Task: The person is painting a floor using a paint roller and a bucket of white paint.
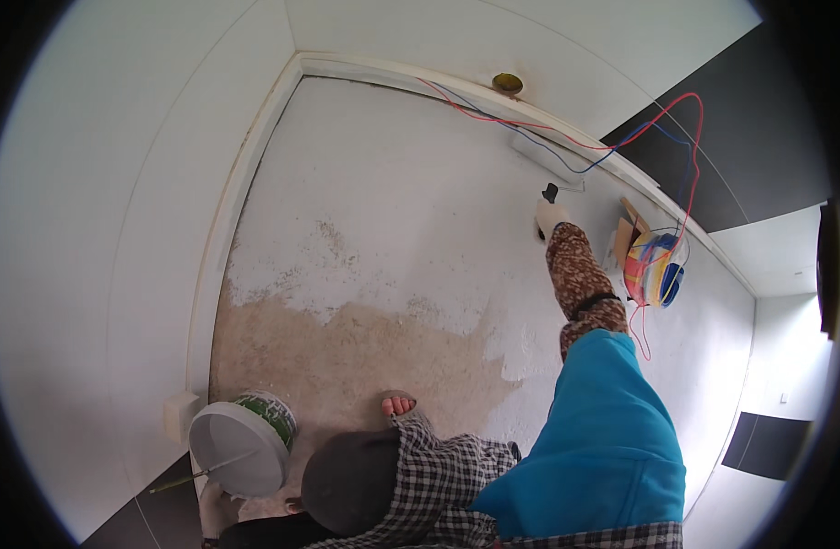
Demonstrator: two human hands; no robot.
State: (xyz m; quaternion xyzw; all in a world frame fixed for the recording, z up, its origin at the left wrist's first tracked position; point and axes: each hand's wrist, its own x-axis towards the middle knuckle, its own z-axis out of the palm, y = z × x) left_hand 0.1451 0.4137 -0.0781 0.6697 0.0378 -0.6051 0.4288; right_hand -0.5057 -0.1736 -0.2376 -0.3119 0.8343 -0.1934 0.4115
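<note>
Blue sleeve (603, 430) nearest, reaching up the wall (392, 210). Right hand (550, 217), gloved, seemingly closed round a dark-handled tool (550, 192) pointing upward toward the roller (546, 157) just above. Left hand out of sight.

Right arm (612, 412) clad in a loose bright turquoise sleeve, over a brown-and-tan speckled undersleeve (577, 274) banded by a thin black strap near the elbow. Right hand (551, 218) gloved in white. Black-and-white checked shirt (575, 538) at the lower edge.
</note>
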